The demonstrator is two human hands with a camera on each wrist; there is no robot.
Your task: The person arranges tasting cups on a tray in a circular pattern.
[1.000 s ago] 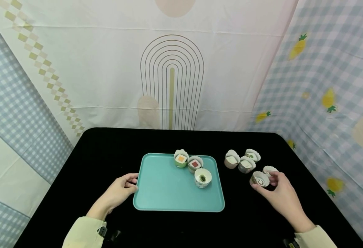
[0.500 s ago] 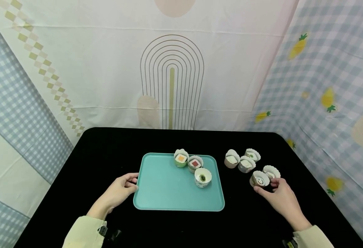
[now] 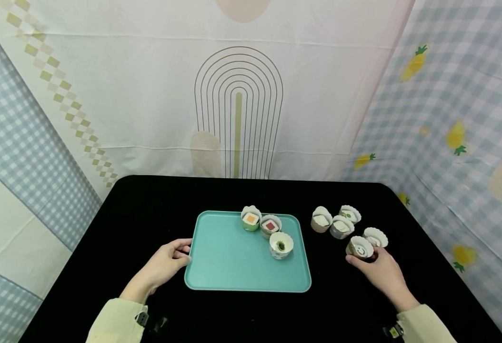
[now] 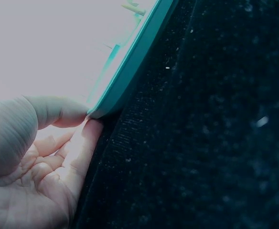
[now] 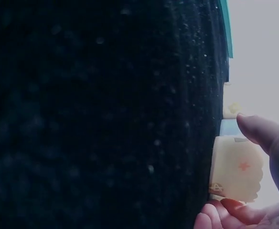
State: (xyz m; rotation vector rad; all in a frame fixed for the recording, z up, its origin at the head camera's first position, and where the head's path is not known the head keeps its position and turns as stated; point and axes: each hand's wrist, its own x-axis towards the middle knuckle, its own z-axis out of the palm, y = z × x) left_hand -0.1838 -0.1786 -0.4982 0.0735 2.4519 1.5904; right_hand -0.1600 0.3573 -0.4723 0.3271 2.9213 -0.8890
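In the head view my left hand [image 3: 165, 267] pinches the left rim of a turquoise tray [image 3: 234, 267]. Thumb and finger meet at the tray's edge [image 4: 125, 71] in the left wrist view. My right hand [image 3: 384, 276] is spread around a patterned paper cupcake cup [image 3: 359, 247] with a white piece inside. In the right wrist view its fingers [image 5: 225, 214] are at one side of that cup, while the thumb [image 5: 259, 131] stands apart from it. Another paper cup [image 3: 376, 235] stands just behind, close to the fingers.
On the tray's right side are three paper cups: a green one [image 3: 251, 218] with an orange square, one [image 3: 270, 226] with a red square, and one [image 3: 281, 246] with a green tuft. Several more cups, including a grey one [image 3: 342, 227], stand right of the tray on the black tabletop [image 3: 156, 200].
My right hand has moved slightly left and down, from over the rear cup to around the front one, uncovering the rear cup. The left hand and tray stay put.
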